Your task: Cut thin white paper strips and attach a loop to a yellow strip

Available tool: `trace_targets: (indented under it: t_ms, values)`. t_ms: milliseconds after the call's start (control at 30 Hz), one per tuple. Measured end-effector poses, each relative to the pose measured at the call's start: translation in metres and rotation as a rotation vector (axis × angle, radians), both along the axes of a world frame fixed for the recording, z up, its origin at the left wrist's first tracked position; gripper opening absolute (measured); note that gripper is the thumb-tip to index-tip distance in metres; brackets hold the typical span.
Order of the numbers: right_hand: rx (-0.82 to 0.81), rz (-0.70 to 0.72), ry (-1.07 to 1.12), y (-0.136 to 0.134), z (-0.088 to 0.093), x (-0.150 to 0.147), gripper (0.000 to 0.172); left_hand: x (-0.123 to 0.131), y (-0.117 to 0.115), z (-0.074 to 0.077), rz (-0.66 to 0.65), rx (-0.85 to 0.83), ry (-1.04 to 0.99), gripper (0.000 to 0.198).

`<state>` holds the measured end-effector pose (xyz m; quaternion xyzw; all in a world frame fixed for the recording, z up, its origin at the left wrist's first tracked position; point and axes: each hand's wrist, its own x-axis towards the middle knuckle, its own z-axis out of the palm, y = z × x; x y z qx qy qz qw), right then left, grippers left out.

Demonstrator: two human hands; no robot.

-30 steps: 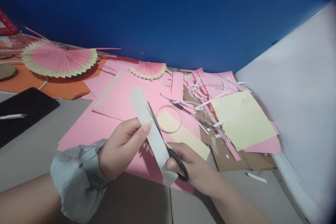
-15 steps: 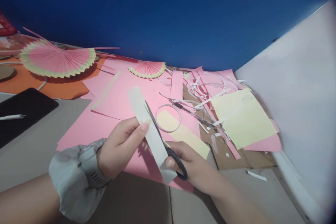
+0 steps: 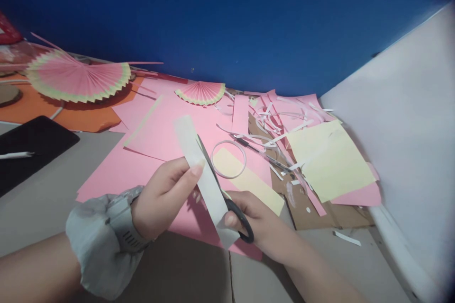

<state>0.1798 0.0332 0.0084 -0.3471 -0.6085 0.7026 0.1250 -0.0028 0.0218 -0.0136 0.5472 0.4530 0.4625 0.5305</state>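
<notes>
My left hand (image 3: 170, 189) pinches a pale paper strip (image 3: 211, 194) between thumb and fingers, holding it slanted over the pink sheets. Black-handled scissors (image 3: 239, 220) are in my right hand (image 3: 254, 222), with fingers in the handle loops. Their blades lie along the strip's right edge and point away from me; a thin sliver of paper shows beside the blade tip. Beneath the hands is pink paper (image 3: 117, 170). Just right of the blades, a white ring (image 3: 245, 158) and a pale yellow strip (image 3: 261, 187) rest on the sheets.
Pleated pink-and-yellow paper fans lie at the left (image 3: 81, 80) and back (image 3: 201, 93). A pen (image 3: 261, 152), paper scraps (image 3: 275, 116), brown cardboard (image 3: 309, 215) and a yellow sheet (image 3: 330, 161) sit right. A black tablet-like slab (image 3: 39, 147) is left. A blue wall (image 3: 213, 19) stands behind.
Almost nothing differs. The view has shifted very slightly; both hands, the paper strip and the scissors keep the same position relative to each other.
</notes>
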Motion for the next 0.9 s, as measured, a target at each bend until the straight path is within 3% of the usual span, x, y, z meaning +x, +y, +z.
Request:
trace_targets:
  t_ms: [900]
  values:
    - [-0.030,-0.010,0.019,-0.0002,0.0001,-0.0005,0.040,0.0003,0.0000,-0.0012,-0.042,-0.066,-0.048,0.040]
